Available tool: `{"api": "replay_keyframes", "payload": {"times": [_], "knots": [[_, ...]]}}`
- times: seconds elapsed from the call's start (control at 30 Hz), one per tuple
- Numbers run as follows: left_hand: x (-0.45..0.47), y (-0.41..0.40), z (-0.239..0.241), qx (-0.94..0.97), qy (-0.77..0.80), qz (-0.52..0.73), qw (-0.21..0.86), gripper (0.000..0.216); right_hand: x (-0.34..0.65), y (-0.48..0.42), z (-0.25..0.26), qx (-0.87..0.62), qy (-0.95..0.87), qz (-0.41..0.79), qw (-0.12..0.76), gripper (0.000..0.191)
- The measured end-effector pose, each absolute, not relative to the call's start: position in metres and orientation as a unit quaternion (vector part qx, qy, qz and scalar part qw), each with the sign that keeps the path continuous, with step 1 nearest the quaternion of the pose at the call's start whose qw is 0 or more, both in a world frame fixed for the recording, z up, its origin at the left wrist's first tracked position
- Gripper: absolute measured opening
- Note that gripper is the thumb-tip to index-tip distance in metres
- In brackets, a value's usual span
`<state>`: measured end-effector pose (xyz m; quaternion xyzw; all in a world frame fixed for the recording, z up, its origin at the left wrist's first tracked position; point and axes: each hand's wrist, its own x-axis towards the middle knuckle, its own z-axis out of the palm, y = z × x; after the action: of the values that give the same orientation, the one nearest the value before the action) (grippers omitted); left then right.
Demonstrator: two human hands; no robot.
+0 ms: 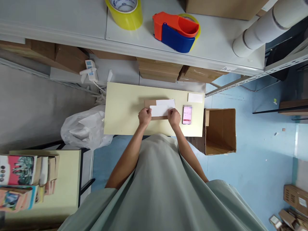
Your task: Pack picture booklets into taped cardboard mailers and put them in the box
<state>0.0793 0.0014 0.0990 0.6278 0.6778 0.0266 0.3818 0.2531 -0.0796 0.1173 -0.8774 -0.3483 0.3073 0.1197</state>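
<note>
A flat brown cardboard piece point(148, 103) lies on the pale yellow table point(122, 109), with white paper labels point(160, 108) on top of it. My left hand point(144, 116) is closed on the left end of the white paper. My right hand point(174, 116) is closed on its right end. Both hands rest at the near edge of the cardboard. A phone with a pink screen point(187, 115) lies just right of my right hand. A small white slip point(195, 97) sits at the table's far right corner.
An open cardboard box point(220, 130) stands on the blue floor right of the table. A white plastic bag point(84, 128) lies left. The shelf above holds yellow tape point(125, 12), an orange-blue tape dispenser point(176, 30) and white rolls point(264, 27). Books point(19, 183) are stacked lower left.
</note>
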Motion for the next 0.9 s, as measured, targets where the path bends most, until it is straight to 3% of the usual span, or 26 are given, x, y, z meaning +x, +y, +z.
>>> {"api": "replay_keyframes", "payload": {"times": [0.33, 0.53, 0.9], "knots": [[0.079, 0.003, 0.103, 0.618, 0.679, 0.029, 0.395, 0.034, 0.265, -0.077, 0.127, -0.878, -0.324, 0.331, 0.122, 0.02], [0.078, 0.004, 0.101, 0.615, 0.678, 0.037, 0.4, 0.03, 0.28, -0.077, 0.13, -0.85, -0.356, 0.38, 0.078, 0.014], [0.077, 0.003, 0.095, 0.614, 0.682, 0.041, 0.396, 0.03, 0.258, -0.029, 0.126, -0.84, -0.396, 0.366, 0.06, 0.011]]}}
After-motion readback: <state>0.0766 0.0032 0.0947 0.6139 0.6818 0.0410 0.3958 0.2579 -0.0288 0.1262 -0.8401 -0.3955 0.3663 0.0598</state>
